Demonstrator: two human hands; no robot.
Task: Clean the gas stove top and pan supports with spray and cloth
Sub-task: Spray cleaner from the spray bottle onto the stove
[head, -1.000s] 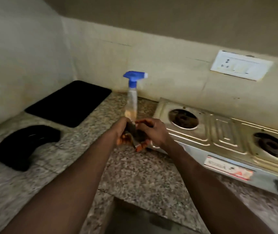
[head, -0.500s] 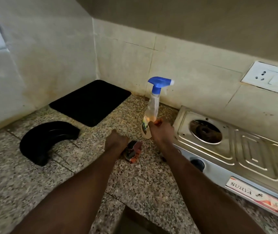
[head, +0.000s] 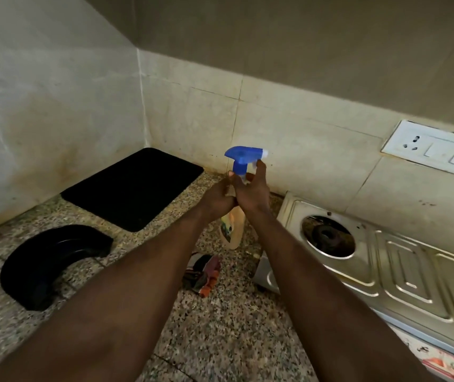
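**Poised to spray**

Clasps the neck of the clear plastic spray bottle with blue trigger head point(head: 233, 230) in the right grip point(head: 252, 193), forefinger by the trigger; wraps the left grip point(head: 217, 200) just below. Holds it upright, base at the speckled granite bench point(head: 234, 326), nozzle pointing right toward the steel gas stove point(head: 402, 271) alongside, right grip nearer.

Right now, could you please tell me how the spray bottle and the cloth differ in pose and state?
The spray bottle stands upright; the cloth lies crumpled on the granite counter. The left hand and right hand both hold the spray bottle near its neck; the cloth is untouched. The spray bottle is pale with a blue trigger head; the cloth is dark with orange patches. Both are close beside the gas stove.
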